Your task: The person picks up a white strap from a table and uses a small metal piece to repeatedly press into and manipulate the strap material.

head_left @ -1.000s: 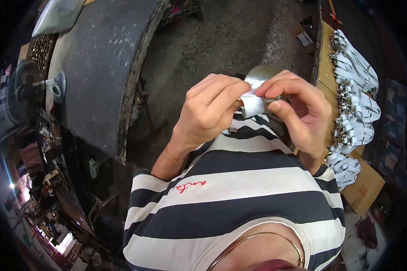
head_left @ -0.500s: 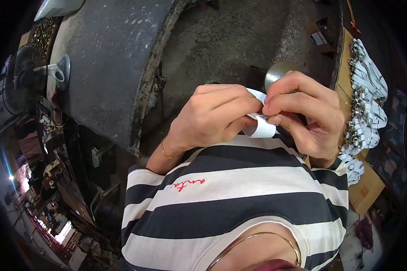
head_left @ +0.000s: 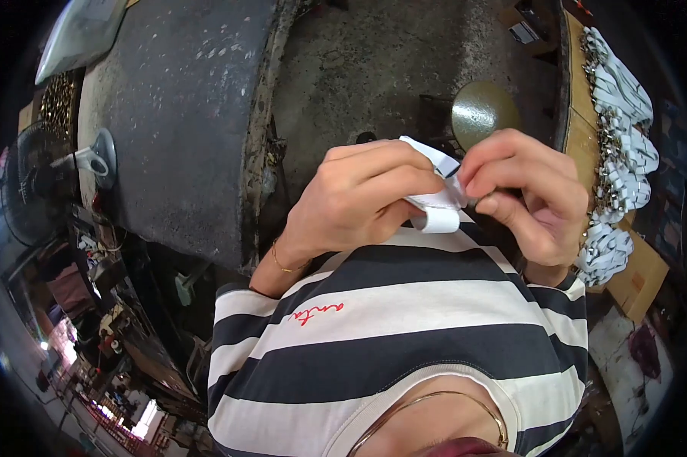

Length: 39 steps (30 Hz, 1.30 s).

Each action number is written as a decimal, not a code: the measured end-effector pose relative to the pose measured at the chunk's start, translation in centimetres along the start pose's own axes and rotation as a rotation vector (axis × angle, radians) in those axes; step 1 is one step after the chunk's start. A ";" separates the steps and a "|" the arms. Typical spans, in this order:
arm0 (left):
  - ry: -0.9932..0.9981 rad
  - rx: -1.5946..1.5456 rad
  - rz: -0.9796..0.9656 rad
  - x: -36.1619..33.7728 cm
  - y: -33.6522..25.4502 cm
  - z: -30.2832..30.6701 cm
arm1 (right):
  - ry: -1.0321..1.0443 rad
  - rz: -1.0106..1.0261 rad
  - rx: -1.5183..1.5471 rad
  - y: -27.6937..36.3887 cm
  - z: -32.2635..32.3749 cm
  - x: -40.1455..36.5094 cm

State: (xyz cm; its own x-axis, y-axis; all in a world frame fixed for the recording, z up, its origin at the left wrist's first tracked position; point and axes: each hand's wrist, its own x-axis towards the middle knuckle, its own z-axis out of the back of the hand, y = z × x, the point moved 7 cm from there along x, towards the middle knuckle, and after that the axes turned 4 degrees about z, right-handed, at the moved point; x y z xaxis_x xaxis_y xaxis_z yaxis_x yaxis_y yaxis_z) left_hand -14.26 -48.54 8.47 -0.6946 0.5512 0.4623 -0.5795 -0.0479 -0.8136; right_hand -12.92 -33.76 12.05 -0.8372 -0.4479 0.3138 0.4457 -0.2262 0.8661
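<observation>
A looped white strap (head_left: pixel 439 219) is held in front of the striped shirt. My left hand (head_left: pixel 362 194), with a thin bracelet at its wrist, has its fingers closed round the strap from the left side. At the strap's right edge, my right hand (head_left: pixel 526 194) is closed in a pinch with thumb and forefinger close together. Something small and translucent or shiny shows between the two hands, too blurred to name. Part of the strap is hidden behind my left fingers.
On the left stands a dark worktable (head_left: pixel 176 114) with a fan (head_left: pixel 35 179) beside it. A round stool (head_left: pixel 484 114) is beyond my right hand. Bundles of white straps with metal parts (head_left: pixel 618 145) lie on cardboard at the right, above a cardboard box (head_left: pixel 637 278).
My right hand has moved slightly right, away from my left hand, and more of the strap shows between them. The view has shifted, so more of the stool is visible.
</observation>
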 end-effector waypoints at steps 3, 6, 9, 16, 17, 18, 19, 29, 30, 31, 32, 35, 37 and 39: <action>-0.018 -0.019 -0.044 -0.1 0.2 0.0 | -0.099 -0.018 -0.007 0.0 0.3 -0.4; -0.059 -0.032 -0.089 0.2 0.2 -0.2 | -0.107 0.022 -0.059 0.4 0.2 -0.5; -0.068 -0.042 -0.135 0.8 0.3 -0.6 | -0.121 0.048 -0.122 0.7 0.4 -0.9; -0.046 0.005 -0.182 3.0 -0.1 -2.7 | -0.218 0.071 -0.254 1.0 2.2 -2.6; -0.037 0.002 -0.186 3.4 -0.3 -3.2 | -0.227 0.069 -0.257 0.9 2.7 -2.9; -0.012 0.039 -0.196 3.8 -0.6 -3.8 | -0.222 0.062 -0.243 0.7 3.2 -3.1; 0.012 0.076 -0.208 4.2 -0.8 -4.5 | -0.216 0.057 -0.231 0.5 3.8 -3.4; -0.021 0.003 -0.221 9.7 -2.1 -11.2 | -0.381 -0.062 0.157 -2.7 12.6 -8.0; -0.029 -0.007 -0.217 10.2 -2.1 -11.8 | -0.378 -0.056 0.157 -2.6 13.7 -8.4; -0.031 -0.004 -0.218 10.7 -2.2 -12.5 | -0.318 -0.024 0.095 -2.2 14.5 -8.6; -0.017 -0.014 -0.212 11.2 -2.3 -13.2 | -0.258 0.008 0.034 -1.9 15.0 -9.0; 0.004 -0.027 -0.204 12.4 -2.6 -15.6 | -0.215 0.036 -0.033 -2.1 16.8 -9.8; 0.010 -0.025 -0.212 13.4 -3.2 -17.1 | -0.192 0.053 -0.064 -2.3 18.0 -10.3; 0.028 0.010 -0.168 13.9 -3.6 -18.6 | -0.194 0.045 -0.020 -2.8 19.0 -11.1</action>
State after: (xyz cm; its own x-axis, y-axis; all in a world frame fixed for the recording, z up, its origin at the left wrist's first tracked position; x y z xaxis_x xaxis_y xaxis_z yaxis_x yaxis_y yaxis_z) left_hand -13.88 -25.20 11.25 -0.5757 0.5748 0.5815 -0.6909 0.0384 -0.7219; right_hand -10.89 -11.76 13.51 -0.8609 -0.2830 0.4228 0.4886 -0.2278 0.8423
